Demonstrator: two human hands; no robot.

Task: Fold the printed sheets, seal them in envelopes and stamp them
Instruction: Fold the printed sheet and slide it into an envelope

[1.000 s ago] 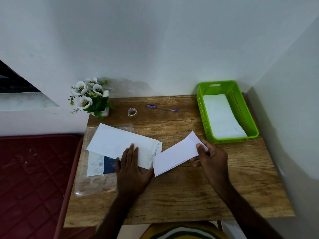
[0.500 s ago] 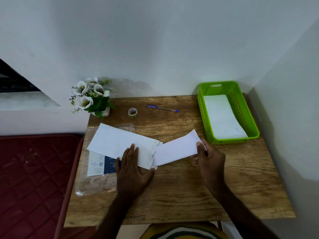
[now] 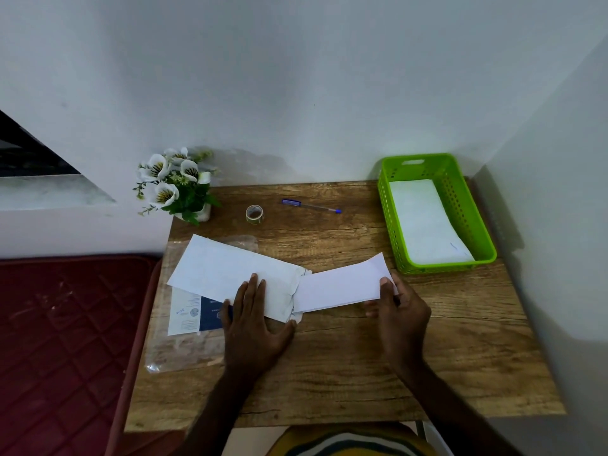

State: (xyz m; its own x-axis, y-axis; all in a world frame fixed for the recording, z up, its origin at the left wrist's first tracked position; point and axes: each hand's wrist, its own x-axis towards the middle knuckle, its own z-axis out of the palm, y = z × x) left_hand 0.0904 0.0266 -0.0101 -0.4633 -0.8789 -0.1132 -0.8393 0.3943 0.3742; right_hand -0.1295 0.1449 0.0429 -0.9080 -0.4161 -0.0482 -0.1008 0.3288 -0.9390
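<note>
A long white envelope [image 3: 223, 274] lies slanted on the left half of the wooden table [image 3: 362, 373]. My left hand [image 3: 255, 320] presses flat on its near right end, fingers straight. A folded white sheet [image 3: 339, 286] has its left end tucked into the envelope's open mouth. My right hand [image 3: 399, 311] pinches the sheet's right end between thumb and fingers. A small roll of tape [image 3: 254, 213] and a blue pen [image 3: 311, 206] lie at the back of the table.
A green basket [image 3: 388, 205] holding white paper stands at the back right. A flower pot [image 3: 177, 185] sits at the back left corner. A printed leaflet [image 3: 190, 315] in a clear plastic sleeve [image 3: 184, 353] lies under the envelope. A red mattress [image 3: 59, 340] borders the table's left.
My right hand has swung the folded sheet round and slid its left end into the envelope's mouth. My left hand has stayed pressed on the envelope.
</note>
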